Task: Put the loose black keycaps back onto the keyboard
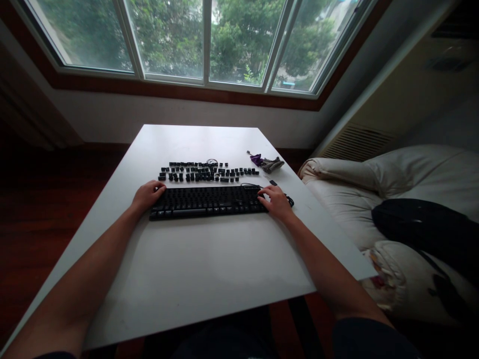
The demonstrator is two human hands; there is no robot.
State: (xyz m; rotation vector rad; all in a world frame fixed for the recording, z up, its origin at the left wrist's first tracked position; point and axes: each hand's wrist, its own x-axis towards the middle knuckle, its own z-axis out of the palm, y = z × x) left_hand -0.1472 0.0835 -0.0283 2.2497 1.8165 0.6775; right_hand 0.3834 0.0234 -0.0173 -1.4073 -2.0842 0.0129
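Observation:
A black computer keyboard [209, 202] lies flat across the white table, most of its keys in place. My left hand [147, 195] is closed on its upper left corner, with thumb and fingers at the edge. At the opposite end my right hand [276, 200] grips the right side, fingertips resting over the keys there. Just beyond the keyboard, loose black keycaps [202, 174] stand in uneven rows. A dark cable [290, 201] shows beside my right hand, partly hidden by it.
Near the table's [194, 259] right edge lie a purple and grey cloth bundle [266, 162] and a small dark object [273, 183]. A cream sofa [337, 199] with a black bag [422, 232] stands to the right. Windows [172, 40] rise beyond the table.

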